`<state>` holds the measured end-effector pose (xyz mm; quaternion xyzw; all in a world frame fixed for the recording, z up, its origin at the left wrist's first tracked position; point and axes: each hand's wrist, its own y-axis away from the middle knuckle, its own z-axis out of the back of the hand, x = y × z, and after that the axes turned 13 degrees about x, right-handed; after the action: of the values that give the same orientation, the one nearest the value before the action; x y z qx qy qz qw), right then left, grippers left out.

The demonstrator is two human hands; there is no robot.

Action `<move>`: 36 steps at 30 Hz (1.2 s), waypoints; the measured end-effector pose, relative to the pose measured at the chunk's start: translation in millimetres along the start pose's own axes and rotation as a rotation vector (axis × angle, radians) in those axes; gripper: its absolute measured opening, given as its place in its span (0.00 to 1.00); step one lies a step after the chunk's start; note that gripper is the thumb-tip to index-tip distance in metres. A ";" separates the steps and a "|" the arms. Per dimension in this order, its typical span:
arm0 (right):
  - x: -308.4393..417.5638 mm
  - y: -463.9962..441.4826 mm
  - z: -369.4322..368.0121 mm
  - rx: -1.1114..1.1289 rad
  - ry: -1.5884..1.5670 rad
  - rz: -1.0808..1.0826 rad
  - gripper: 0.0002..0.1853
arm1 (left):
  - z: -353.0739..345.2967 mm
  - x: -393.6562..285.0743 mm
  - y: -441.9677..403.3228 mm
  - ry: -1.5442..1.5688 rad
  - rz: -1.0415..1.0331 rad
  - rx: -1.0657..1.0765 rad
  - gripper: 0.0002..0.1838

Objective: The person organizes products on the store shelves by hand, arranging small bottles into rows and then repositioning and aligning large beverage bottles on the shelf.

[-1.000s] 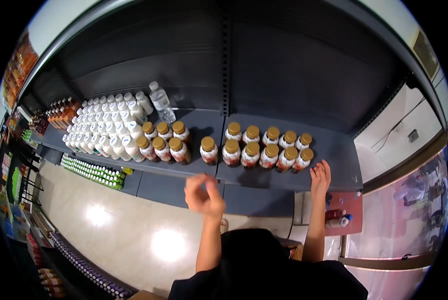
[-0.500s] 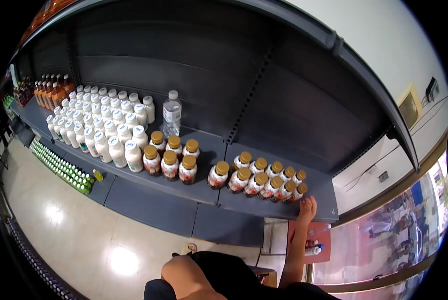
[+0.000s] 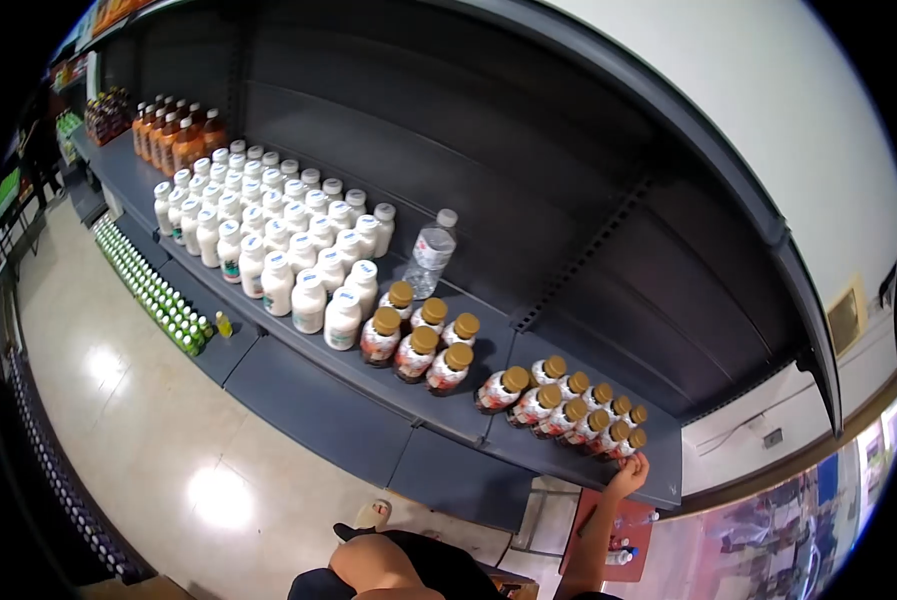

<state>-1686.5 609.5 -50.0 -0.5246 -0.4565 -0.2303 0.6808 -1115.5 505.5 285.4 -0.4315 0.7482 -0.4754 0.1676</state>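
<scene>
My right hand (image 3: 630, 474) is at the right end of a double row of gold-capped bottles (image 3: 570, 419), its slightly bent fingers at the base of the endmost front bottle (image 3: 628, 444). It is not wrapped round any bottle. Of my left arm (image 3: 376, 566), only a bent part shows at the bottom; the left hand is out of sight. A single gold-capped bottle (image 3: 501, 388) stands just left of the double row. Farther left, across a gap, is a group of several more (image 3: 416, 352).
Many white bottles (image 3: 278, 284) fill the grey shelf (image 3: 448, 426) to the left, with orange bottles (image 3: 190, 147) beyond. A clear bottle (image 3: 430, 257) stands behind. Green bottles (image 3: 151, 290) line the lower shelf. A red table (image 3: 636, 566) with bottles is at lower right.
The view has swung, so the shelf now slants down to the right. My left hand has dropped from before the shelf out of view. My right hand has come closer to the end bottle.
</scene>
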 end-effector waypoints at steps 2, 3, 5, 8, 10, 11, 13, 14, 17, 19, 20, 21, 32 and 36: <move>-9.2 -0.1 9.1 0.048 0.049 0.054 0.12 | 11.9 -0.1 1.5 -0.058 0.005 -0.004 0.12; -12.8 0.1 5.9 0.004 0.081 0.103 0.12 | 27.6 -7.7 3.6 -0.109 0.114 0.075 0.11; -3.9 0.7 -2.1 -0.060 0.222 0.146 0.11 | 63.0 -36.7 14.0 -0.212 0.337 0.230 0.11; -12.5 -2.2 -1.5 -0.094 0.289 0.198 0.10 | 119.7 17.6 79.7 -0.939 0.469 0.423 0.09; -3.7 3.1 -5.5 -0.087 0.218 0.137 0.10 | 170.9 52.3 148.0 -0.822 0.890 0.449 0.18; 2.0 5.0 -9.6 -0.133 0.371 0.150 0.11 | 217.2 37.9 218.9 -0.818 1.101 0.564 0.19; 9.7 6.6 -16.3 -0.166 0.452 0.163 0.11 | 329.0 -30.3 396.2 -0.902 1.759 1.032 0.27; 15.3 8.3 -19.6 -0.182 0.491 0.171 0.11 | 382.3 -101.7 487.9 -1.006 1.803 1.334 0.27; 28.7 13.0 -28.3 -0.202 0.535 0.116 0.12 | 419.9 -240.5 507.1 -0.586 2.701 1.716 0.24; 29.4 9.2 -26.2 -0.203 0.570 0.100 0.13 | 424.7 -280.3 482.3 -0.727 2.896 1.313 0.24; 25.9 6.9 -23.2 -0.190 0.601 0.076 0.13 | 424.4 -289.4 471.1 -0.810 2.905 1.134 0.24; 20.3 9.1 -22.1 -0.178 0.631 0.039 0.14 | 422.3 -295.7 461.4 -0.882 2.890 0.973 0.24; -11.0 5.8 -13.7 -0.075 0.564 0.079 0.13 | 337.7 -291.8 449.4 -0.938 2.467 0.493 0.24; -48.9 -21.6 19.3 0.077 0.201 -0.093 0.11 | 329.3 -301.8 440.8 -0.945 2.469 0.551 0.24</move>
<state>-1734.3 611.8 -80.7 -0.4508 -0.4181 -0.2953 0.7313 -939.7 639.2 -302.1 0.4442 0.3965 0.0440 0.8022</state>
